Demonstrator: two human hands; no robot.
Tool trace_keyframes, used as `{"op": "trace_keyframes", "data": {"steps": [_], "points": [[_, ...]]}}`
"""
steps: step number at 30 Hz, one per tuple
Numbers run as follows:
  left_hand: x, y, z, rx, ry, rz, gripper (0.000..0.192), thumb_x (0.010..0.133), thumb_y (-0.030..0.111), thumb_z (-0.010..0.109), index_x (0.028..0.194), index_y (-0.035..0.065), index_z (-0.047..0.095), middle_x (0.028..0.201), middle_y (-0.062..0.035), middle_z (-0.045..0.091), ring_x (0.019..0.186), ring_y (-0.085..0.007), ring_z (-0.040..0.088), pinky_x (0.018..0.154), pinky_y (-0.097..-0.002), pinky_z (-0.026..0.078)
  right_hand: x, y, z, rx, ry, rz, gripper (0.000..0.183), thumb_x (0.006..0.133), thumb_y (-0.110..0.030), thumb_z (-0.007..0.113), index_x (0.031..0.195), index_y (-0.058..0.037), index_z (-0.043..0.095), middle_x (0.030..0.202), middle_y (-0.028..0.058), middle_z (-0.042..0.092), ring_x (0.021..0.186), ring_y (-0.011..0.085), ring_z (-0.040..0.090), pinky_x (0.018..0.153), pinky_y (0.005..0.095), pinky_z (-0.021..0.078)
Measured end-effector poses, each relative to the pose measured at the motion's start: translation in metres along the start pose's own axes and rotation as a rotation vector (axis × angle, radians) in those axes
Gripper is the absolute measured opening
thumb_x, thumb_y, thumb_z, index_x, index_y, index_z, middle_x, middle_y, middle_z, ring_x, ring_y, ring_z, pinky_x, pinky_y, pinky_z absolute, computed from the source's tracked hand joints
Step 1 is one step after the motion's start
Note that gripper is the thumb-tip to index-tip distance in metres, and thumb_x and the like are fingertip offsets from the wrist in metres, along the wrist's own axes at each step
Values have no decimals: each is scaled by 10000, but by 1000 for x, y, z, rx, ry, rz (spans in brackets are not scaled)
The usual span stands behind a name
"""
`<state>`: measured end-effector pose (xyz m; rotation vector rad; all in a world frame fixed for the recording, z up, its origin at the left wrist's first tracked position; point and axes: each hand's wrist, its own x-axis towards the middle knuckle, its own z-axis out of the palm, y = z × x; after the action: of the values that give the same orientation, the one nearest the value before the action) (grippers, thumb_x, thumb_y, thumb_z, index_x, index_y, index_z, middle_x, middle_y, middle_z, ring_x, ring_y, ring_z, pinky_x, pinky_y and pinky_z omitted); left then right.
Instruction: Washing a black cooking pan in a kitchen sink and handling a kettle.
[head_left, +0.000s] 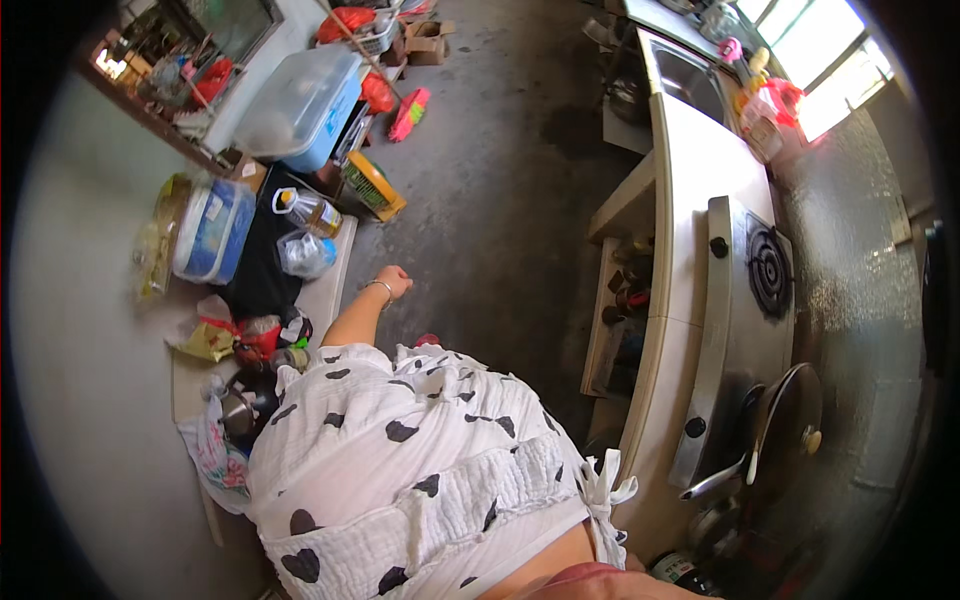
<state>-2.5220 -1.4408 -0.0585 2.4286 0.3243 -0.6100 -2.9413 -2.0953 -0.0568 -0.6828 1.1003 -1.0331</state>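
Note:
My left hand (395, 281), with a metal bangle at the wrist, hangs above the grey concrete floor with its fingers curled in. Nothing shows in it. My right hand is out of view. A low ledge to the left of my left hand holds a clear plastic bag (304, 255) and a bottle of yellowish oil (309, 211). On the counter at the right is a steel gas stove (718, 337); a pan with a glass lid (791, 427) sits on its nearer burner, and the farther burner (769, 264) is bare.
Along the left stand a blue lidded box (215, 231), a large storage tub (300, 105) and a yellow-green carton (373, 186). A pink mop head (410, 115) rests on the floor. Beyond the right counter's bare stretch (709, 161) is a steel sink (686, 79); a dark bottle (679, 571) stands near its close end.

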Motion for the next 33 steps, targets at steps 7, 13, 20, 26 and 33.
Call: {"op": "trace_keyframes", "data": {"steps": [7,13,20,26,33], "points": [[4,-82,11,44,-108,-173,245,696,197,628,857,12,613,705,-103,615,577,-184,585,540,-318,483,-57,27,13,-58,-149,78,300,795,-372,494,906,-103,421,856,60,410,756,203,431,605,342,392],[35,-94,22,192,-206,-89,310,692,248,621,922,40,612,855,-142,628,784,-272,604,712,-360,473,-124,69,37,-117,-249,158,267,806,-360,483,802,-100,424,742,54,410,671,193,436,555,331,385],[62,-64,-4,118,-346,9,269,694,222,631,901,51,616,904,-144,619,850,-275,590,755,-356,458,-183,135,69,-144,-343,240,288,818,-346,470,681,-96,428,609,48,410,571,182,443,496,319,377],[132,-92,-5,-13,-287,-7,198,722,214,620,815,41,602,695,-114,604,640,-220,576,622,-344,458,-327,163,286,-493,-245,-120,316,840,-256,449,581,-104,350,507,8,336,470,135,378,424,251,301],[204,-38,-67,-617,-323,-395,228,791,217,569,956,70,511,650,-19,527,457,-115,480,372,-262,344,-329,206,466,-366,-646,-151,321,892,-195,418,593,-84,383,531,3,377,478,95,335,454,227,275]]}}
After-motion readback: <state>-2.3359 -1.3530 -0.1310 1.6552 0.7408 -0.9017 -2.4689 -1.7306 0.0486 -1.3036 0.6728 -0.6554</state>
